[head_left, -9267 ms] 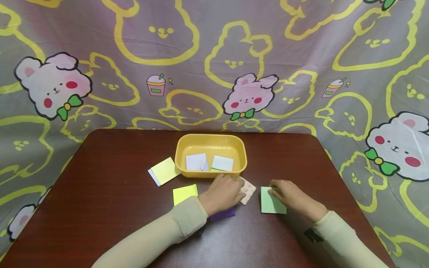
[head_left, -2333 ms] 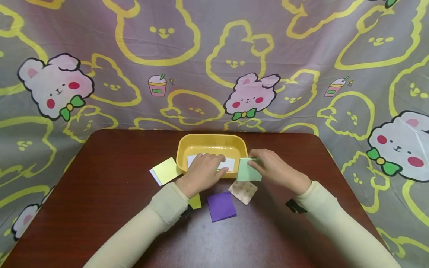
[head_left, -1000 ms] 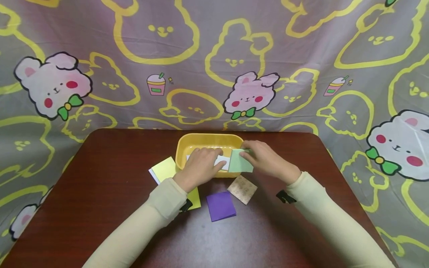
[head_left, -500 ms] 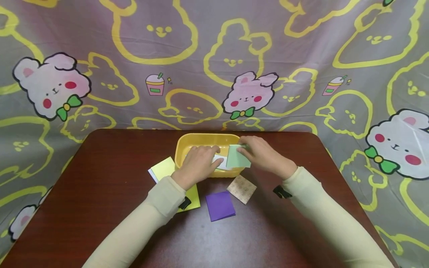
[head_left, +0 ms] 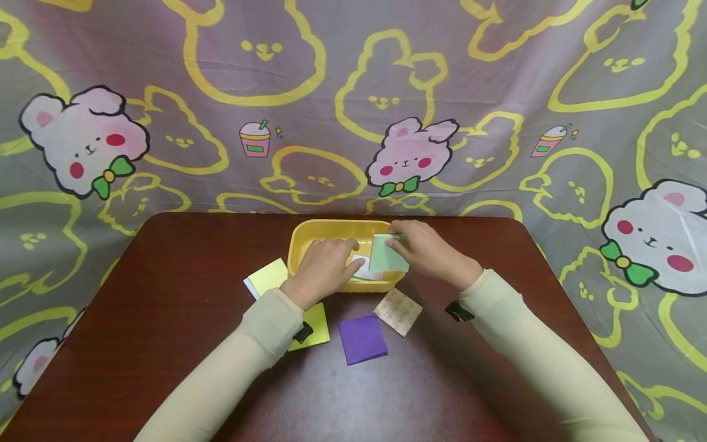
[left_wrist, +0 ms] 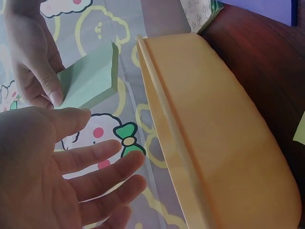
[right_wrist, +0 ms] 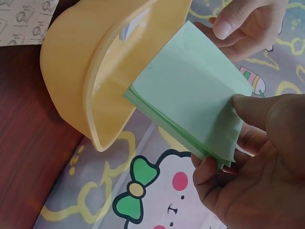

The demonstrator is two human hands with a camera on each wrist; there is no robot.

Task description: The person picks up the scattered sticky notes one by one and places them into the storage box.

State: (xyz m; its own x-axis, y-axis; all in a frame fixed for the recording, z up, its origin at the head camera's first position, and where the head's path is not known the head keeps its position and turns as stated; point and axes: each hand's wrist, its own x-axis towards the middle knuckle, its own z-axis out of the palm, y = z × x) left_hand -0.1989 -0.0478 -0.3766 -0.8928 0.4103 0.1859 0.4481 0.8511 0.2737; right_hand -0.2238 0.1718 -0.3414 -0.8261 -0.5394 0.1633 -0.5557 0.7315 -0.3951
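Green pad (right_wrist: 186,86) is pinched in my right hand (head_left: 428,250), thumb on one face, fingers behind, tilted above the right end of the yellow tray (head_left: 315,285). Right forearm angles in from lower right. Left hand (head_left: 327,265) over tray, fingers loosely spread. Pad: square, pale green, thick, sheets fanning slightly along one edge.

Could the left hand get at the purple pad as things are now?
Probably yes: the left hand holds nothing, and nothing covers the purple pad on the table.
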